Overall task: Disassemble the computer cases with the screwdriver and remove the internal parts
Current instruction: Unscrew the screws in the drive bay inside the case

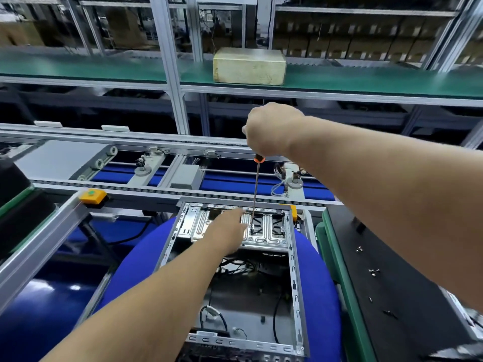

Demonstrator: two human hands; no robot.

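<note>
Centrally, an open computer case (235, 278) lies on its side on a blue round seat (136, 265), its metal frame facing up and loose black cables (235, 265) visible inside. At the far end of the case sits a silver stamped-metal drive cage (264, 231). The right hand (269, 129) is raised above the case, fingers curled round the handle of a screwdriver (257, 189); only the orange-and-black collar of the handle shows below the fist. The long thin shaft runs almost straight down, and its tip meets a screw point on the drive cage. The left hand (227, 231) reaches forward over the cage with fingers extended and lying on the metal just left of the tip; it grasps nothing. To the right, a dark work surface (392, 270) carries several small loose screws (373, 272), well apart from one another. Beyond the case runs a conveyor line (156, 189), with a yellow push-button box (92, 196) at its near rail. On the green shelf (104, 69) above stands a pale rectangular box (249, 66).
</note>
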